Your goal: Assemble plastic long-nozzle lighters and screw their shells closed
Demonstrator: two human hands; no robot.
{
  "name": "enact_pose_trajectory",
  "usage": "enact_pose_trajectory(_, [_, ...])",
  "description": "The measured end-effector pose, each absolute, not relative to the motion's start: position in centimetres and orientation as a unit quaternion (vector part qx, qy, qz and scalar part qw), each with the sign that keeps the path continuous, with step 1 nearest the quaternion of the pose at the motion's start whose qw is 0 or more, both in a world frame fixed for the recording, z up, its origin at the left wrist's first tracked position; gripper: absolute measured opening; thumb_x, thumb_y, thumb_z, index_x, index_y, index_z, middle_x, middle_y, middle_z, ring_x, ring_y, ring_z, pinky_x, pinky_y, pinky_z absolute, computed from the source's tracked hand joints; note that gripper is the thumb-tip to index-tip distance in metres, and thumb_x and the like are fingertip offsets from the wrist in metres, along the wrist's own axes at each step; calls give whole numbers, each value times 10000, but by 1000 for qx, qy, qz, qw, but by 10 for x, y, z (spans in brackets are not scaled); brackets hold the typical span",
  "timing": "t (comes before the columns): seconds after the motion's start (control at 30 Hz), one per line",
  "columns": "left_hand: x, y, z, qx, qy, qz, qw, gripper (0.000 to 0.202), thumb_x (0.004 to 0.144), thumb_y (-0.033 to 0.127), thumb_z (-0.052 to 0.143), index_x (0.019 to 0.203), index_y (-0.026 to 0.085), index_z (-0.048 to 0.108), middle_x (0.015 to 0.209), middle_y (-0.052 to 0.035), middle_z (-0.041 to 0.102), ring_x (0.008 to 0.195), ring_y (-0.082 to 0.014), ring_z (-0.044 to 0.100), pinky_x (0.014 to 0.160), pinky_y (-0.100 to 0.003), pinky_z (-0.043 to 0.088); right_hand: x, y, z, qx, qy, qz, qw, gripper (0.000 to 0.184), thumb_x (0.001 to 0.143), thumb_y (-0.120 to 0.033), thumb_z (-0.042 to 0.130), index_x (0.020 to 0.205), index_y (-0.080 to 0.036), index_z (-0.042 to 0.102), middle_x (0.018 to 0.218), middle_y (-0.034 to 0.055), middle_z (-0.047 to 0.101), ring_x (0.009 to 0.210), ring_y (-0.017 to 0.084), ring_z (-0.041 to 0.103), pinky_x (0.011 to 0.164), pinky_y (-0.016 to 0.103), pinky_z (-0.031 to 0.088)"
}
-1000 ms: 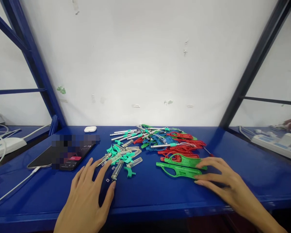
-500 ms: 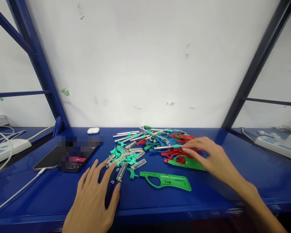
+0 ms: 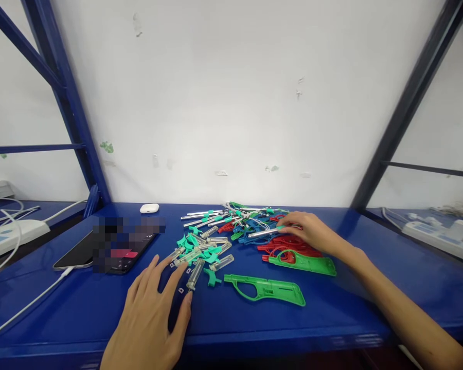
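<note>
My left hand (image 3: 150, 313) lies with fingers spread at the near edge of a pile of teal plastic triggers (image 3: 212, 277) and clear lighter fuel tanks (image 3: 195, 274). Its fingertips are close to several of these parts, though none is gripped. Over the pile of coloured casings, my right hand (image 3: 304, 228) pinches the teal end of a silver lighter tube (image 3: 263, 233), which points left. Below that hand are a red lighter casing half (image 3: 265, 251) and a green one (image 3: 312, 264). Another green casing half (image 3: 281, 290) lies alone in front.
More silver tubes (image 3: 202, 220) with teal collars and wires lie at the back of the blue table (image 3: 332, 318). At left are two phones (image 3: 77, 252), a white charging cable (image 3: 27, 306) and a white earbud case (image 3: 149, 208). Blue posts (image 3: 75, 103) stand by the wall.
My right hand has shifted left and slightly back, bringing the silver tube into a tilt. More of the green casing beneath it shows. My left hand has stayed almost in place.
</note>
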State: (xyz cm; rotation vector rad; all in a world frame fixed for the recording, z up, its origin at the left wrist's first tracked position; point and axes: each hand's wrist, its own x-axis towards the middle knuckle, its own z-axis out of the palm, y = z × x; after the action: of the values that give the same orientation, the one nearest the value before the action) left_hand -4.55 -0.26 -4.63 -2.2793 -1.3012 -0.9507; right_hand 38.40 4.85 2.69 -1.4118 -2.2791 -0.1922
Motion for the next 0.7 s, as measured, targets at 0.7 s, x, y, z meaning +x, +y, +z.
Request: enact_pose_trajectory(0.7, [-45, -17, -29, -786, -460, -395, 124, 679, 1066, 352, 490, 1699, 305, 249, 1625, -124, 503, 1444, -355, 556, 1056, -520, 600, 262, -54, 56, -404, -842, -244, 260, 172, 1122, -287, 507, 1201, -241, 654, 1037, 37, 756, 855, 223, 716, 741, 367, 474])
